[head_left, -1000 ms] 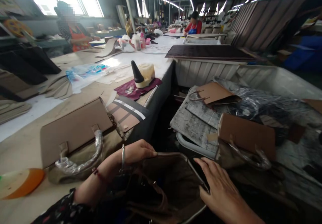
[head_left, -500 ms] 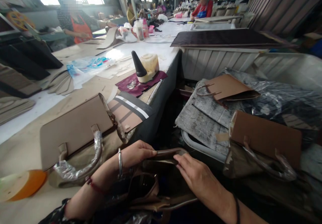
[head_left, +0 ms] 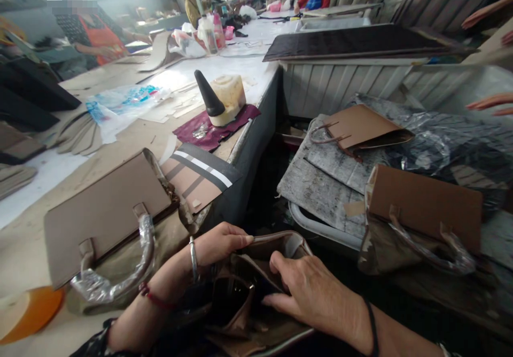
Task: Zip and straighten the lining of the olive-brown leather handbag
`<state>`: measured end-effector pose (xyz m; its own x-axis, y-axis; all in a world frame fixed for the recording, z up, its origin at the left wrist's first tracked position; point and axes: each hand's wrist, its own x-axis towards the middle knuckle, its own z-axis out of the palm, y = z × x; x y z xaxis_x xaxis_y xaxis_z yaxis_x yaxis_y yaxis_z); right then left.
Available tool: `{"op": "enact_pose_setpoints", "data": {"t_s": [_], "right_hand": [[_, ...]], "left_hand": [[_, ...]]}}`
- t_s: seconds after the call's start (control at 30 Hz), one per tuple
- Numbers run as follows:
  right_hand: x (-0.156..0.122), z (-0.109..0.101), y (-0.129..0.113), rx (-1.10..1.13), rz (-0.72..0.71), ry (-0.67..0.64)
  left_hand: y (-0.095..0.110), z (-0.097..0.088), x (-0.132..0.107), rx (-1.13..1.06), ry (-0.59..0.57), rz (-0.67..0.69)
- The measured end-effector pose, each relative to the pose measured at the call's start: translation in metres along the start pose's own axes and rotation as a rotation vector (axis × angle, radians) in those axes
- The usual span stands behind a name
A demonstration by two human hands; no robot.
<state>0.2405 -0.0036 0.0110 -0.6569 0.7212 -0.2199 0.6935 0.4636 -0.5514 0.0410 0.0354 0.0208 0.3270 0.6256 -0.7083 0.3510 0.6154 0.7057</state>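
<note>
An open brown handbag (head_left: 236,341) lies below me, its dark inside and lining showing. My left hand (head_left: 224,245) is closed on the bag's far rim, thumb on top. My right hand (head_left: 308,290) reaches over the opening with thumb and fingers apart, near the rim's right corner; its fingertips are partly in shadow. To the left, a taupe handbag (head_left: 108,212) with plastic-wrapped handles lies on the worktable (head_left: 132,138). On the right rests a similar brown handbag (head_left: 425,207).
A glue pot with a black cone (head_left: 209,94) stands on maroon cloth (head_left: 192,135). Striped panels (head_left: 200,172) overhang the table edge. A brown bag piece (head_left: 364,124) lies on grey padding (head_left: 320,180) over a white tub (head_left: 344,87). Another person's hands (head_left: 491,102) enter at right.
My right hand has let go of the rim and spread its thumb and fingers over the bag's opening. My left hand stays on the rim. Another person's hands have appeared at right.
</note>
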Motion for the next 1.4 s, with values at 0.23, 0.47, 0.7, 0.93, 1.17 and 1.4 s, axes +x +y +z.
{"op": "enact_pose_setpoints", "data": {"t_s": [0.23, 0.47, 0.7, 0.93, 1.17, 1.4], "right_hand": [[-0.002, 0.004, -0.002, -0.228, -0.229, 0.075], [0.018, 0.001, -0.009, -0.105, -0.074, 0.322], [0.017, 0.009, -0.011, -0.127, -0.239, 0.275], [0.013, 0.012, -0.016, 0.22, -0.063, 0.235], [0.027, 0.012, -0.009, 0.406, 0.004, 0.299], [0.033, 0.007, -0.008, 0.281, 0.024, 0.216]], "left_hand": [[-0.003, -0.001, 0.001, 0.03, 0.031, 0.03], [0.0, 0.003, 0.002, -0.027, 0.033, 0.022], [-0.002, 0.001, 0.002, -0.082, 0.071, -0.006], [-0.002, 0.0, 0.002, -0.007, 0.109, 0.026], [-0.001, -0.005, -0.001, 0.191, 0.18, 0.14], [-0.009, -0.008, -0.01, 0.452, 0.167, 0.25]]}}
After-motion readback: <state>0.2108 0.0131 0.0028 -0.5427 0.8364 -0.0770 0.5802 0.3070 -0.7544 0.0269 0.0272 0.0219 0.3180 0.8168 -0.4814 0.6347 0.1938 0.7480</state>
